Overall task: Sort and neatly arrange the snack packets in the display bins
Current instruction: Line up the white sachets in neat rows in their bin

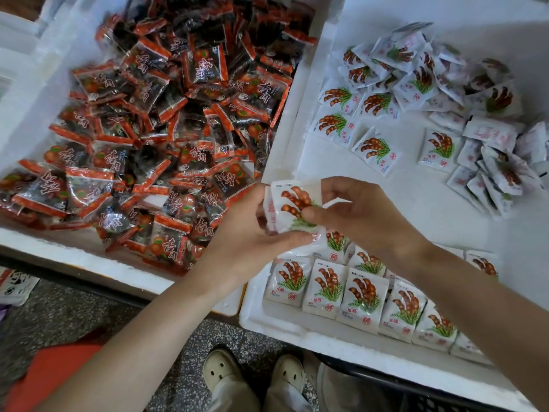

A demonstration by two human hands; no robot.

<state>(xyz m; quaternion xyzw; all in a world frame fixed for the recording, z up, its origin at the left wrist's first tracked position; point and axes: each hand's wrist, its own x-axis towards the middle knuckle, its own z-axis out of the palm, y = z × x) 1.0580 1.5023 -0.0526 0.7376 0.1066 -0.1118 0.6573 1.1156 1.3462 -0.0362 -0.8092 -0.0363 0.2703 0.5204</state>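
Two hands meet at frame centre, left hand (252,230) and right hand (356,212) both pinching a white packet (292,203) upright, just above the neat row (356,295) in the lower-right bin (297,331) (right hand nearer).

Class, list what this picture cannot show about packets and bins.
Head view: count of white pod-print packets held; left hand and right hand cover the stack.
Head view: right end of packet row; right forearm hides it.
Head view: right side of white foam bin; frame cuts it.
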